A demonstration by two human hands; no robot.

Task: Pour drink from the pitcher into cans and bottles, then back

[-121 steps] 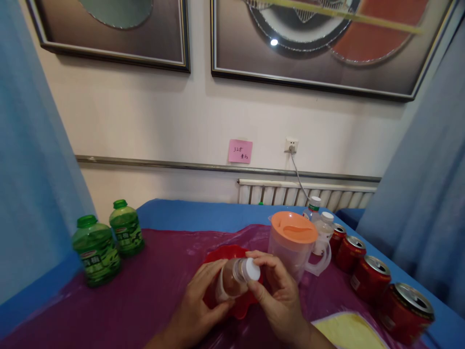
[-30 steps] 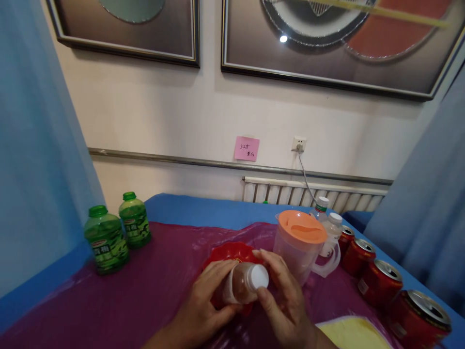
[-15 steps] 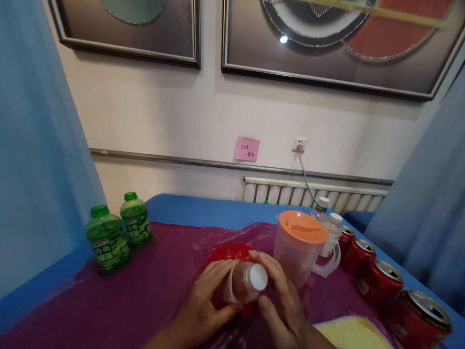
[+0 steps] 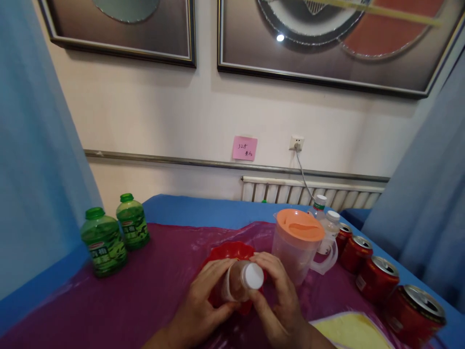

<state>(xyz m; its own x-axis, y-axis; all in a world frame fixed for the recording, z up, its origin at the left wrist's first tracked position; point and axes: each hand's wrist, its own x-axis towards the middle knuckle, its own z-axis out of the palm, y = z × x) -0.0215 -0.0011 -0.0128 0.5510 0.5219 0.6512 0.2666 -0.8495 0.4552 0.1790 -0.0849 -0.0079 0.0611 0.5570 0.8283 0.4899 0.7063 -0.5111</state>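
Note:
A small clear bottle with brownish contents (image 4: 237, 280) is tilted toward the right over the red bowl (image 4: 232, 250). My left hand (image 4: 203, 295) is wrapped round its body, with the thumb in front and the fingers behind. On the bottle's white cap (image 4: 253, 276), the thumb and fingers of my right hand (image 4: 278, 293) close from both sides. Much of the red bowl is hidden behind the hands and the bottle. Just right of my right hand stands a clear pitcher (image 4: 290, 252) with an orange lid.
Two green bottles (image 4: 103, 249) stand at the left on the purple plastic sheet (image 4: 156, 281). Behind the pitcher are two white-capped clear bottles (image 4: 331, 225). Several red cans (image 4: 378, 281) line the right side, near a yellow cloth (image 4: 348, 329). A radiator (image 4: 286, 189) runs along the wall.
My right thumb and fingers have come in from beside the cap and closed onto it. My left hand keeps its hold on the bottle. The view has shifted slightly.

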